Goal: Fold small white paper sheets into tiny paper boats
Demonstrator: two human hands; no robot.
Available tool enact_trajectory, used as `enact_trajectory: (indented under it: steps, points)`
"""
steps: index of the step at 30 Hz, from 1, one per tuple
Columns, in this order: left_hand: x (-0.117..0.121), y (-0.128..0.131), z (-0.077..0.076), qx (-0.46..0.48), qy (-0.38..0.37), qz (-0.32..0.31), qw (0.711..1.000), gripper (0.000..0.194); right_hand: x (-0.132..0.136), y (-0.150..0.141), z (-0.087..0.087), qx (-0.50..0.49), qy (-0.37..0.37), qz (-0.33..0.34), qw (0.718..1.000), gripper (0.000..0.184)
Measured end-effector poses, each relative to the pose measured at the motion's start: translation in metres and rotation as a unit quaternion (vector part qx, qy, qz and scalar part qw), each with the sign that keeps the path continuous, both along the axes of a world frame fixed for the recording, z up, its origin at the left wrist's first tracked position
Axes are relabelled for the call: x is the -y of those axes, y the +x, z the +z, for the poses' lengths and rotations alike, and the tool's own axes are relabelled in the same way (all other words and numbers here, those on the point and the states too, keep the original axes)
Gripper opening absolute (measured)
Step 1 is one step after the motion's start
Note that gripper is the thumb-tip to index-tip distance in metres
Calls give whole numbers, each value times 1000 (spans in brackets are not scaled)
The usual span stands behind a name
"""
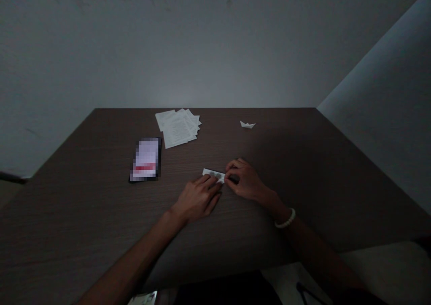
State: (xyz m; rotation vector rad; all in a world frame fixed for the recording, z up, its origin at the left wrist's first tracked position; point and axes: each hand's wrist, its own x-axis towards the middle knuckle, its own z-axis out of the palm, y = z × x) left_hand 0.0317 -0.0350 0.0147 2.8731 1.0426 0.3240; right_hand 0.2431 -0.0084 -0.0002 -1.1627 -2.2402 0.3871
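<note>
A small folded strip of white paper (209, 172) lies on the dark wooden table in front of me. The fingertips of my left hand (198, 198) press on its near side, fingers stretched out and lying flat. At the strip's right end, my right hand (245, 179) pinches the paper between thumb and forefinger. Part of the strip is hidden beneath my fingers. A pale beaded bracelet circles my right wrist.
A folded paper boat (248, 125) stands toward the back right of the table (286, 233). Several printed sheets (178, 128) are fanned out at the back left. A phone or tablet (146, 159) with a blurred screen lies left of my hands. A wall rises behind.
</note>
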Motion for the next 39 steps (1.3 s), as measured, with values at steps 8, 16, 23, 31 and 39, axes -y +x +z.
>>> enact_trajectory:
  steps: [8,16,23,31,39]
  points:
    - [1,0,-1,-11,16,5,1000,31,-2,0,-2,-5,-4,-9,1000,7]
    - [1,1,2,-23,16,-1,1000,34,-1,-1,-4,8,-7,-22,1000,8]
    - [-2,3,-3,6,21,-7,1000,34,0,-2,-8,-12,11,-49,999,6]
    - [-1,4,-4,15,15,10,1000,33,-2,-1,-5,-7,47,-94,994,8]
    - [0,6,-1,15,4,12,1000,33,-2,1,-3,-25,38,-75,996,7]
